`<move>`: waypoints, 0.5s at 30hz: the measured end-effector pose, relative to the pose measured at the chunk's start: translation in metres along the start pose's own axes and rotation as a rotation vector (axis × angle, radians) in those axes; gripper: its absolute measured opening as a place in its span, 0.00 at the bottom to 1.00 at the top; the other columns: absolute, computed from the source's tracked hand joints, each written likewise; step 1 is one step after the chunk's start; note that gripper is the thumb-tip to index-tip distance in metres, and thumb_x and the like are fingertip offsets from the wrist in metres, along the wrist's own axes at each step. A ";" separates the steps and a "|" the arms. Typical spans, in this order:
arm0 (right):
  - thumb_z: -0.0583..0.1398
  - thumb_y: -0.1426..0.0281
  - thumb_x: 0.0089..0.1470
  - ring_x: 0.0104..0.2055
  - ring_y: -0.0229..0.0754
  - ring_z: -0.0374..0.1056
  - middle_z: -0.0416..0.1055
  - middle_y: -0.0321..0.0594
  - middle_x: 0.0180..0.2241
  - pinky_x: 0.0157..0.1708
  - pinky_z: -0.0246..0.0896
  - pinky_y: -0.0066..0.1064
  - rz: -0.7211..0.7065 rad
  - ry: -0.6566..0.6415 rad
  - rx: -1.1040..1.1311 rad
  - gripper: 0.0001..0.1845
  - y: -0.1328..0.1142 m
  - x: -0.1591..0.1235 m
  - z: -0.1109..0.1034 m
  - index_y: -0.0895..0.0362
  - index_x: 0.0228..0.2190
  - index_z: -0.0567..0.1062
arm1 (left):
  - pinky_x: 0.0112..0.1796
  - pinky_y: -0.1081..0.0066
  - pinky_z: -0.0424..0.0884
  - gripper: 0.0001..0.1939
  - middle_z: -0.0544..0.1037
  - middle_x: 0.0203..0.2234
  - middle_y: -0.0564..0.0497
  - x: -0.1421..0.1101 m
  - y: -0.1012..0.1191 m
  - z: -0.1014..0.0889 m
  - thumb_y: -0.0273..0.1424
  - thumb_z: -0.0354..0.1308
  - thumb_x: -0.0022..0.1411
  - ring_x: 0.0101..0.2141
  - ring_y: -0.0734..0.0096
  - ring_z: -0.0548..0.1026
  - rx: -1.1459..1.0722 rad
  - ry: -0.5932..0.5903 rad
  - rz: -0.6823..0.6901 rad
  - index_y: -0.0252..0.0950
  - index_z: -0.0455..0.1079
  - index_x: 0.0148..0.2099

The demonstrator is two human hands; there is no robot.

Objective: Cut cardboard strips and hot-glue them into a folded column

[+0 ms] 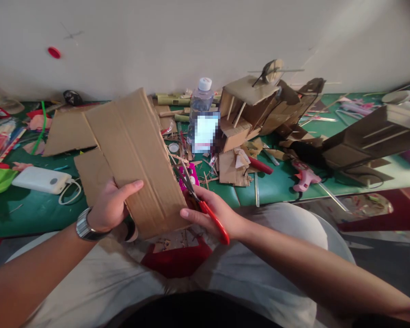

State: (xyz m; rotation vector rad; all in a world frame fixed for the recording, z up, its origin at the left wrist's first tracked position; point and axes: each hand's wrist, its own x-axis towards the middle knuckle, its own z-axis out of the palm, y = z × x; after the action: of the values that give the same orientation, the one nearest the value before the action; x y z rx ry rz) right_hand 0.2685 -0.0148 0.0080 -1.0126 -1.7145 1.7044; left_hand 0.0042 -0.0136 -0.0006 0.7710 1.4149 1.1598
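Note:
A long brown piece of cardboard [136, 146] is tilted up in front of me, above my lap. My left hand [111, 205] grips its left edge, thumb flat on the face and fingers hidden behind. In my right hand [213, 212] are red-handled scissors [214, 221], their dark blades pointing up and left along the right edge of the cardboard. The right thumb lies at the cardboard's lower right corner. Whether the blades touch the edge I cannot tell. A smaller cardboard piece [92, 171] shows behind the left side of the held one.
On the green bench [230, 195] stand a clear bottle [201, 98], a lit phone [205, 132] and a cardboard model [239, 114] with sticks. Further right are a pink glue gun [304, 176] and another cardboard structure [372, 136]. A white power bank [44, 180] lies left among scraps.

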 end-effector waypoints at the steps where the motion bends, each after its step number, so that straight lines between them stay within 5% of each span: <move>1: 0.67 0.52 0.58 0.45 0.47 0.70 0.75 0.39 0.42 0.46 0.67 0.35 0.002 -0.011 0.013 0.24 0.000 0.000 0.000 0.56 0.47 0.74 | 0.54 0.52 0.79 0.29 0.85 0.51 0.44 -0.001 0.000 0.000 0.40 0.76 0.50 0.55 0.41 0.80 0.010 -0.022 0.000 0.38 0.80 0.54; 8: 0.65 0.51 0.61 0.51 0.49 0.72 0.76 0.43 0.49 0.54 0.67 0.39 -0.027 -0.024 0.087 0.28 0.001 0.000 0.004 0.57 0.53 0.73 | 0.57 0.53 0.76 0.25 0.85 0.49 0.42 -0.012 -0.005 0.007 0.44 0.73 0.56 0.55 0.43 0.80 0.200 -0.261 0.113 0.36 0.81 0.52; 15: 0.61 0.50 0.65 0.49 0.47 0.70 0.75 0.41 0.45 0.55 0.65 0.37 -0.054 0.054 0.051 0.24 0.005 0.000 0.005 0.57 0.50 0.73 | 0.55 0.55 0.78 0.28 0.84 0.51 0.42 -0.017 -0.004 0.013 0.45 0.70 0.59 0.53 0.47 0.81 0.246 -0.301 0.164 0.38 0.78 0.58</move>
State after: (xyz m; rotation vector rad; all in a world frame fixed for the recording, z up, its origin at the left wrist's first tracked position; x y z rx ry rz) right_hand 0.2650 -0.0184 0.0031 -0.9727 -1.6416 1.6631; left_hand 0.0208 -0.0274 0.0019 1.2015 1.2700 0.9521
